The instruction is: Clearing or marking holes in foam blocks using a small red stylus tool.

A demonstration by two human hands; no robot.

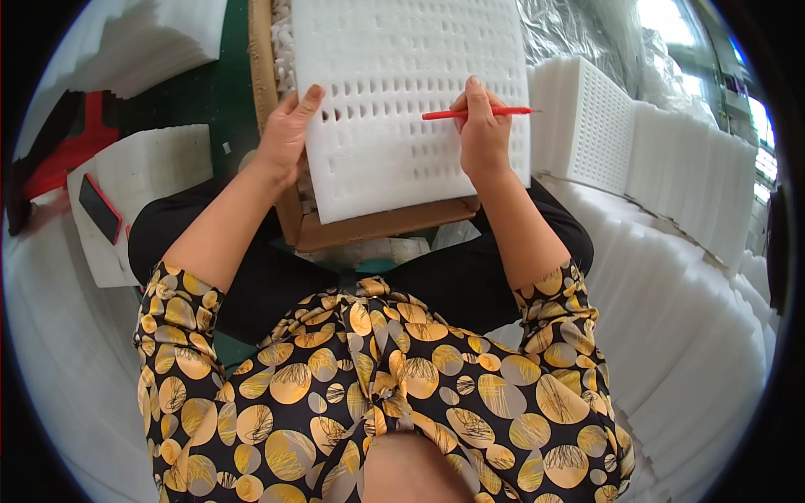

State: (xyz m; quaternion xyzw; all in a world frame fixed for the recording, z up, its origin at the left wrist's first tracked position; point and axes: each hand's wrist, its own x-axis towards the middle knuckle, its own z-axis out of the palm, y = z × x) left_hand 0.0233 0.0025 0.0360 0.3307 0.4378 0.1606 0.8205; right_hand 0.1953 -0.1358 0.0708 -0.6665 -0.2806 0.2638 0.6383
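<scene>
A white foam sheet [369, 180] with rows of small slots lies tilted over an open cardboard box. Some slots are cut through, others still filled. My left hand [288, 138] is closed on the sheet's left edge, thumb on top and fingers hidden behind it. Over the right part of the sheet, my right hand [484, 134] pinches a slim red pen-like tool [440, 115]. A thin tip of this tool points to the right, past the sheet's edge.
Small white foam bits fill the cardboard box [377, 225] between my legs. Perforated foam blocks [602, 126] and stacked white sheets [654, 293] stand on the right. At left, a red-edged phone [101, 208] lies on a foam stack [163, 163]. Clear plastic wrap [558, 38] is at the back right.
</scene>
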